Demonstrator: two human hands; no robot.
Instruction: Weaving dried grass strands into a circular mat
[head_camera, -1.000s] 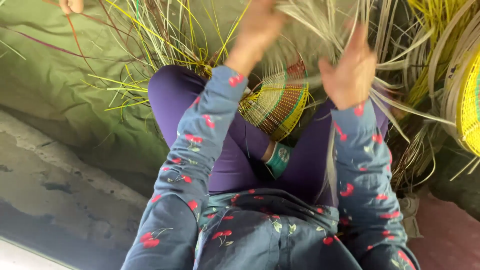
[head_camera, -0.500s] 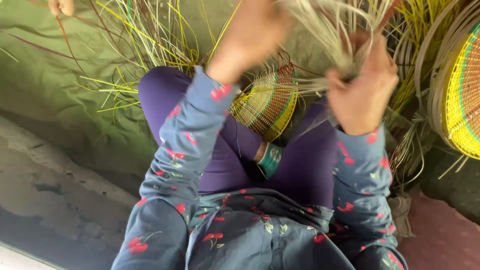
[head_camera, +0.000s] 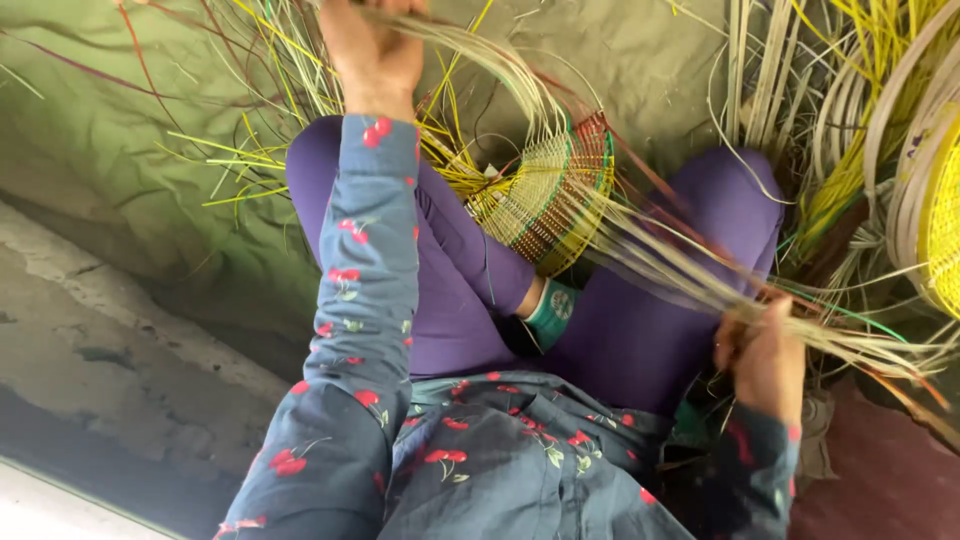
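A half-woven basket (head_camera: 548, 195) of pale, green, yellow and red strands rests between my purple-clad knees. My left hand (head_camera: 372, 45) is raised near the top edge, closed on a few pale straw strands that arc over to the basket. My right hand (head_camera: 765, 355) is low at the right, gripping a thick bundle of pale straw strands (head_camera: 680, 265) that fans out from the basket toward the right edge. My sleeves are blue-grey with red cherries.
Loose yellow and green strands (head_camera: 250, 130) lie on an olive cloth (head_camera: 110, 150) at upper left. More straw bundles and a yellow woven basket (head_camera: 940, 215) fill the right side. A concrete step (head_camera: 90, 350) runs along the lower left.
My right hand has dropped from beside the left, high up, down to the lower right, drawing the straw bundle out across my knee. The left hand stays raised.
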